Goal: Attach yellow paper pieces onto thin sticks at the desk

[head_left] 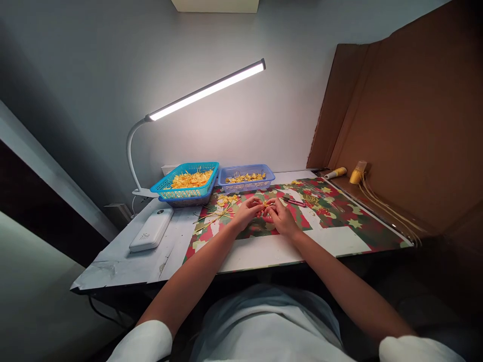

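Note:
Over the patterned mat, my left hand and my right hand meet with fingertips pinched together. Between them is a small piece of yellow ribbon, mostly covered by the fingers, so its exact shape is unclear. Just left of my left hand lie yellow ribbon bows and several thin golden ties spread across the mat. A slim pink-and-black tool, perhaps a cutter, rests to the right of my right hand.
Yellow ribbon pieces fill a turquoise basket stacked on another at the back left. Beside it a purple basket holds small golden bows. A white power bank, a lit desk lamp and a tall cardboard sheet flank the work area.

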Tool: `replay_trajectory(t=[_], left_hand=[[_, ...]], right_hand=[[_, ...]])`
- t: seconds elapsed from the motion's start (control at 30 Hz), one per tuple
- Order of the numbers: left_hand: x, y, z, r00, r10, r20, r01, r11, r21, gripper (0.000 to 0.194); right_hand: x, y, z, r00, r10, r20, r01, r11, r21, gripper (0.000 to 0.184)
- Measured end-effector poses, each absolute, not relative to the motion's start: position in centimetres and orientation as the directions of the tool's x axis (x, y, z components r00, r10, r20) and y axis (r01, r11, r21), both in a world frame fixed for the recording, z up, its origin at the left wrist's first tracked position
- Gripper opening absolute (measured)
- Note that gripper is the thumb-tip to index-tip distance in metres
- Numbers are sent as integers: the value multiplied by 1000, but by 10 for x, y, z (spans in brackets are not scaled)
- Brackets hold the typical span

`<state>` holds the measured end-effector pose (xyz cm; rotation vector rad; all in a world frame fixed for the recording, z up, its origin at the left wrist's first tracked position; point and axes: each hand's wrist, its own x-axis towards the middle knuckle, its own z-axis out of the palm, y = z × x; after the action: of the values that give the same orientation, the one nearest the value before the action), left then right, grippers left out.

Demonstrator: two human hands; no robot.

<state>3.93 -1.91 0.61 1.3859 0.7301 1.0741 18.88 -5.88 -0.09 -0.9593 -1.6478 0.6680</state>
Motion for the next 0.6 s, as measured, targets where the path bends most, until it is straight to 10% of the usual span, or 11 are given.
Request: replay_trajectory(t=[0.6], left_hand=[[40,-22,9,313,907,282,-90,-267,960,24]], right_hand=[[194,-66,7,-17,858,514,443,467,-765,12]])
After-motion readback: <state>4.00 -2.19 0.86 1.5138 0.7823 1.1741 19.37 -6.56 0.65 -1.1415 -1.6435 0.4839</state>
